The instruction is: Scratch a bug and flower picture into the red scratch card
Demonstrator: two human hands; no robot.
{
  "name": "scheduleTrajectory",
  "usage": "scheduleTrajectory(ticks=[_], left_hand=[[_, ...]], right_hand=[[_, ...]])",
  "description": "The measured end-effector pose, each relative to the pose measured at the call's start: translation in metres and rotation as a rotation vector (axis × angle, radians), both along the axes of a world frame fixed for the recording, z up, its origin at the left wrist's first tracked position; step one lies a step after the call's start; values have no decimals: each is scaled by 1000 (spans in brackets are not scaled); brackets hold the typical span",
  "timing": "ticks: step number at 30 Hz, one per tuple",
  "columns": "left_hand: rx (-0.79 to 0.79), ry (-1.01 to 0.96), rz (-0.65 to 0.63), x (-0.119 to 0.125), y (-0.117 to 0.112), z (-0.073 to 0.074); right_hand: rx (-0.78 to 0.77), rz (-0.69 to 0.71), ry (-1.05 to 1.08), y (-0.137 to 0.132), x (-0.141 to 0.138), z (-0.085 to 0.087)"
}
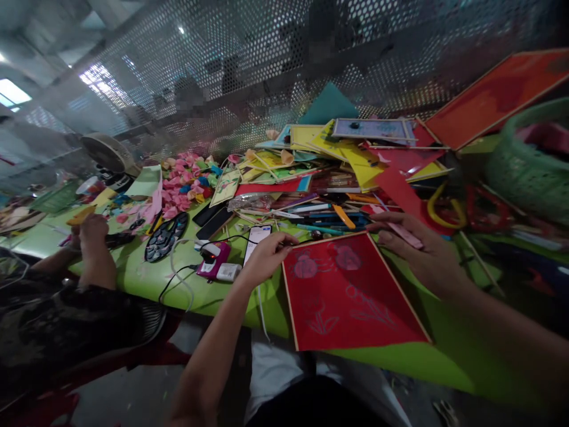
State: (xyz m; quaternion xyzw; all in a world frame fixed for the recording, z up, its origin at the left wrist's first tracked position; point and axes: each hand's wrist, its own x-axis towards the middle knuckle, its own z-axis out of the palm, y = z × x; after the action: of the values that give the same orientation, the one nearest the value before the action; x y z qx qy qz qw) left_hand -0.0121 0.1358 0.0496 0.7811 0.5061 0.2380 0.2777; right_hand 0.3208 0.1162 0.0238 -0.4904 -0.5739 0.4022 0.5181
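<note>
A red picture panel (347,296) with thin wooden edge strips lies over the near edge of the green table. Drawn on it are two round pinkish shapes in the upper half and flower outlines below. My left hand (269,255) grips its upper left corner between thumb and fingers. At the upper right corner is my right hand (415,249), with a pink pen-like stick (405,235) held against the palm. Its fingertips reach the panel's edge. Beyond the panel lie several pens, among them an orange marker (344,217).
Left of my left hand are a phone (256,238) and a purple power strip (214,261) with cables. Pink paper pieces (178,184), stacked picture panels (306,136) and yellow-handled scissors (444,207) crowd the back. A co-worker's hands (91,234) hold something yellow. A green basket (528,160) stands right.
</note>
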Motion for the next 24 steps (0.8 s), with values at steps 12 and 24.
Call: scheduleTrajectory(ticks=[12,24], left_hand=[[75,234,-13,14,14,7],[67,306,-141,34,36,5]], right_hand=[[-87,-26,54,3,3,-3],[-174,-9,185,-10,1,25]])
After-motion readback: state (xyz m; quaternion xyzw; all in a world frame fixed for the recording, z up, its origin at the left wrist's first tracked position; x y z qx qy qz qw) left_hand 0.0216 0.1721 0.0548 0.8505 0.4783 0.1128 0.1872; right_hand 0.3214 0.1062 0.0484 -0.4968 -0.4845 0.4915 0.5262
